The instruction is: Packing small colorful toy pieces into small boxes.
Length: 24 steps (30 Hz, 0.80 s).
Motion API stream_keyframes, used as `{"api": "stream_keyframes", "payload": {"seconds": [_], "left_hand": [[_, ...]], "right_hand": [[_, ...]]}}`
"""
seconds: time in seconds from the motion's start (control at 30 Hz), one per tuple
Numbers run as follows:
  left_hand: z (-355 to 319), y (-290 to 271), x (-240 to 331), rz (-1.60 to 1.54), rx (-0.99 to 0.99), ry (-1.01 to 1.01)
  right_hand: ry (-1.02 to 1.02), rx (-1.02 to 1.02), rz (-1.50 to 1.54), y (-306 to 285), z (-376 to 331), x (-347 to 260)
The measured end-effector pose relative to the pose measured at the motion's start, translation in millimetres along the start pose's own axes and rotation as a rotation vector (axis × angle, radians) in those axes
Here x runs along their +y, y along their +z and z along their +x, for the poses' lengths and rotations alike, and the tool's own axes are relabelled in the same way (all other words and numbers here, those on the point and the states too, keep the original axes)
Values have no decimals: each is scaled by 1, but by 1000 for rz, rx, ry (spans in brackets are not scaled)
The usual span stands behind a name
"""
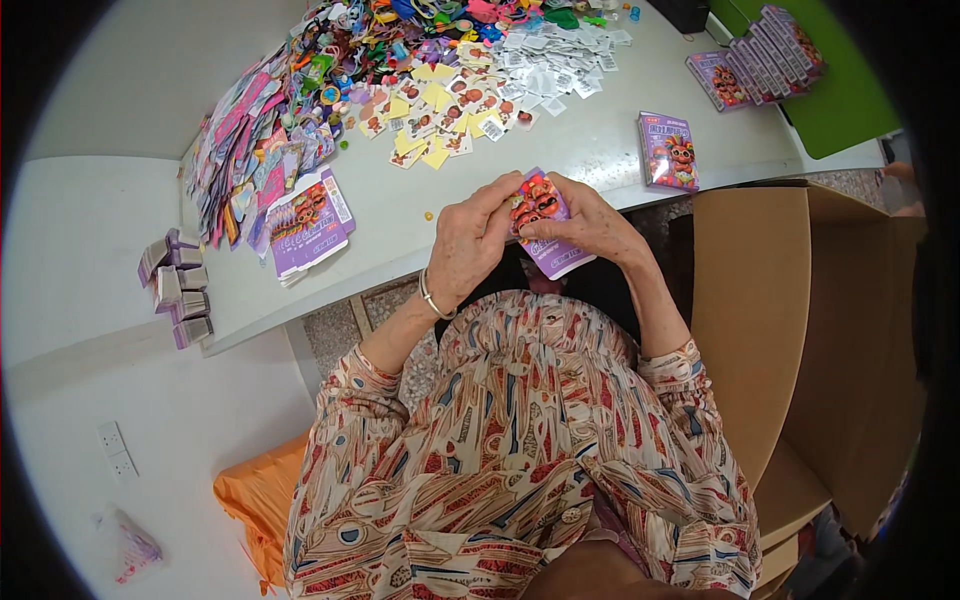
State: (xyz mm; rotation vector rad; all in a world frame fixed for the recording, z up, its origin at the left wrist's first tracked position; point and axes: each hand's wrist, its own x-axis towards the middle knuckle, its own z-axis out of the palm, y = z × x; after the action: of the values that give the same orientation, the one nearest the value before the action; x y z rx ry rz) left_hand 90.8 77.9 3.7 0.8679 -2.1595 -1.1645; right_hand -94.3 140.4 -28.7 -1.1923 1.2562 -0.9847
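Observation:
Just in front of my body, over the near table edge, both hands grip a small purple carton (553, 262) with a red cartoon character on its face. My left hand (472, 235) has its fingers closed on the carton's left edge and top. The right hand (598, 225) pinches its right side, the thumb lying across the printed front. To the left, flattened purple cartons (310, 235) lie in a fanned stack. A made-up purple box (668, 152) stands on the table right of my hands.
Small stickers (460, 105), white labelled packets (550, 65) and colourful trinkets (400, 30) heap at the back. Purple-pink packets (235, 150) pile leftward, near bundled cards (180, 290). Several finished boxes (770, 60) sit back right by a green mat (840, 110). A large cardboard box (750, 300) stands right.

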Motion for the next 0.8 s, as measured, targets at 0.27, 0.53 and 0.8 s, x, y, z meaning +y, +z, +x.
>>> {"api": "stream_keyframes", "payload": {"seconds": [0.27, 0.53, 0.8], "left_hand": [[16, -13, -22, -413, -2, -172], [39, -42, -46, 362, 291, 174], [81, 17, 2, -226, -87, -31]], "right_hand": [[149, 272, -528, -5, -15, -39], [200, 1047, -1139, -66, -38, -4], [-112, 832, -602, -41, -32, -5]]}}
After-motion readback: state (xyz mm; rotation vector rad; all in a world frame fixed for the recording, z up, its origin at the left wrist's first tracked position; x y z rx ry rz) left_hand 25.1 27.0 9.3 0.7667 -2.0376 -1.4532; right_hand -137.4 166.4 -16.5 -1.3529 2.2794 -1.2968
